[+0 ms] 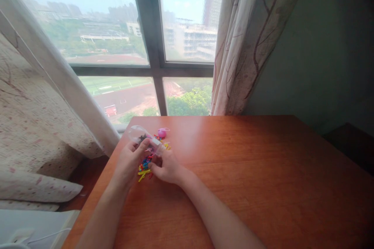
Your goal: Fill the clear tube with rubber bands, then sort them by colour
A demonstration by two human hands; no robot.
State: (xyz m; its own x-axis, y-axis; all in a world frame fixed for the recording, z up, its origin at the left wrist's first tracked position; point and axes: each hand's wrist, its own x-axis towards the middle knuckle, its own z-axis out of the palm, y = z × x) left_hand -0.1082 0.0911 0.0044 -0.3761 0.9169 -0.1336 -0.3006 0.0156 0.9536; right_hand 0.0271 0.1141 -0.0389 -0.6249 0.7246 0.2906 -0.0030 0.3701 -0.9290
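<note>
A clear plastic bag [136,131] with small dark pieces and a touch of pink in it is held above the left part of the table. My left hand [130,158] closes on its near side, thumb on top. On the other side, my right hand [168,165] grips the bag's right end with curled fingers. Beneath both hands lies a loose pile of small yellow, blue and red plastic pieces [143,172], partly hidden; their exact kind is too small to tell. Just beyond the bag sits a round pink object [161,133] with a pale loop on it.
The brown wooden table [248,179] reaches far to the right. Behind it stands a window with a dark frame [157,71], between a left curtain [43,97] and a right curtain [245,39]. A white surface with a cable [49,236] is at the lower left.
</note>
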